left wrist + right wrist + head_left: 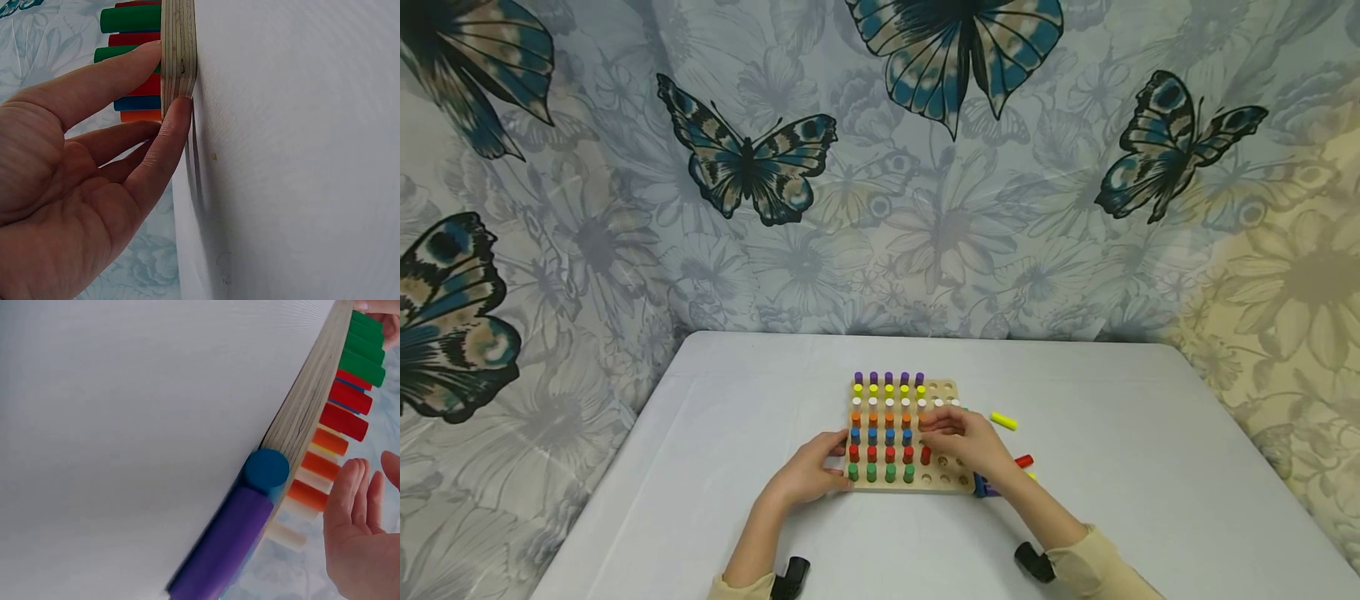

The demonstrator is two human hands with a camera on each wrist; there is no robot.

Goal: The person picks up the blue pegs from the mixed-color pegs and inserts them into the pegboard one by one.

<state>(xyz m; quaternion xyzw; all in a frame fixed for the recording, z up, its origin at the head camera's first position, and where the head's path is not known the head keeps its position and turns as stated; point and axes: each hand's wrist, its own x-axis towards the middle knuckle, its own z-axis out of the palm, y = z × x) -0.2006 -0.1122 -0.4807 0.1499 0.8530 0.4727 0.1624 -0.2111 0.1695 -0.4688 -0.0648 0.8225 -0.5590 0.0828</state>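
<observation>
The wooden peg board lies flat mid-table, its pegs upright. The right hand hovers over its right half, nearest the red peg just left of its fingers; fingers loosely extended, holding nothing visible. The left hand braces the board's near-left edge, straight fingers pressing it.

Rainbow-rowed pegs — butterfly-print curtain
</observation>
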